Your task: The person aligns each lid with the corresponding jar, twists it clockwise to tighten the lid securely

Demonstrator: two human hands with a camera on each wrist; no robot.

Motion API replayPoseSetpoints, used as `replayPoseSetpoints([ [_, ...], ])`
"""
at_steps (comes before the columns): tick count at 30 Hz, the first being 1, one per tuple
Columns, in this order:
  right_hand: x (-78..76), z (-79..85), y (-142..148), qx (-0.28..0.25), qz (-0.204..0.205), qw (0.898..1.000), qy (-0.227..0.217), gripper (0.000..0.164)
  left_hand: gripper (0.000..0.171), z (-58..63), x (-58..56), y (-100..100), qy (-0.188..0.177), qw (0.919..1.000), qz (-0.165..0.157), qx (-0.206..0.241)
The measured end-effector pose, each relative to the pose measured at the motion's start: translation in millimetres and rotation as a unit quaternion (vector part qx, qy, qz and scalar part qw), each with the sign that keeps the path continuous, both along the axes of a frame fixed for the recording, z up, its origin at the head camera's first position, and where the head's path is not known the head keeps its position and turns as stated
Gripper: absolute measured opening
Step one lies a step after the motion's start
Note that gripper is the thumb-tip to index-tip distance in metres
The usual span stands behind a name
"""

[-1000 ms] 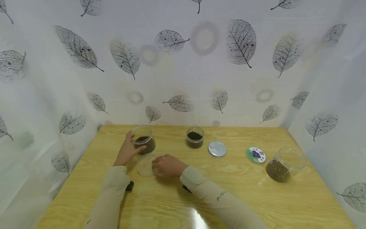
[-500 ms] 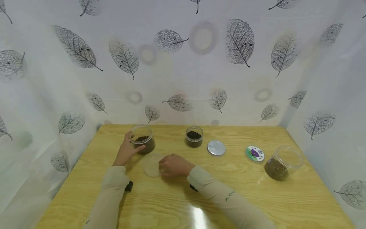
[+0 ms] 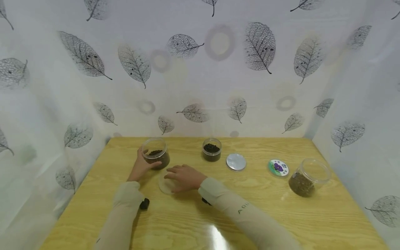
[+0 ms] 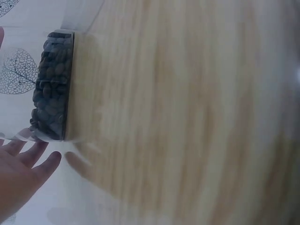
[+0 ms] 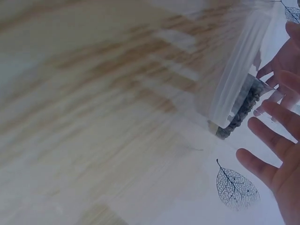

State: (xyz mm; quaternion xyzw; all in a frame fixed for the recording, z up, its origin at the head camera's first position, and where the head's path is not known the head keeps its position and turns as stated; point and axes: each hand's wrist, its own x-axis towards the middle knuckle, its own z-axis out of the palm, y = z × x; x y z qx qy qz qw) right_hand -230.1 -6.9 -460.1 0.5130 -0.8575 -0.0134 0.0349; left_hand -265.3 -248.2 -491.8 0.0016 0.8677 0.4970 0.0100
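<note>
My left hand (image 3: 140,167) curls round the side of a clear jar (image 3: 156,156), partly filled with dark, pebble-like pieces, standing uncovered at the back left. The left wrist view shows these dark pieces (image 4: 54,86) heaped behind the clear wall, the fingers (image 4: 40,161) alongside. Just in front of the jar lies a round translucent lid (image 3: 164,185), partly hidden by my right hand (image 3: 184,178). From the right wrist, my right hand (image 5: 276,154) appears with fingers spread and nothing gripped, near the ridged edge of the lid (image 5: 239,70).
A smaller jar of dark granules (image 3: 211,150) stands at the back middle, with a silvery disc (image 3: 236,162) beside it. Further right are a lid with a purple flower print (image 3: 278,168) and a tilted-looking jar of brown material (image 3: 303,184). A leaf-print curtain (image 3: 200,69) encloses the table.
The right hand, with its fingers bunched at the lid's edge, shifted the lid right. Now it has let go, its fingers spread over the lid. The left hand stays at the jar.
</note>
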Motion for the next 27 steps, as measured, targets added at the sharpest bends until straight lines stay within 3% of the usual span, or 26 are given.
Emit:
replayPoseSetpoints([
  [5,-3.5,-2.6,-10,0.035,-0.022,0.999,-0.018,0.072,0.119,-1.7,-0.6,2,-0.012,0.9998,0.000,0.017],
  [12,-5.1,-6.2,-18,0.063,-0.033,0.997,-0.040,0.079,0.121,3.4,-0.3,5,-0.021,0.9994,0.008,0.027],
  [18,-7.6,-14.3,-22,0.091,-0.050,0.993,-0.060,0.082,0.122,-0.5,-1.8,7,0.002,0.9975,0.009,0.070],
  [22,-6.8,-12.6,-22,0.097,-0.061,0.990,-0.080,0.082,0.122,-2.5,-2.1,8,0.015,0.9945,0.010,0.103],
  [27,-4.7,-7.3,-21,0.094,-0.064,0.989,-0.090,0.081,0.121,-4.2,-4.0,8,0.021,0.9932,0.011,0.113],
])
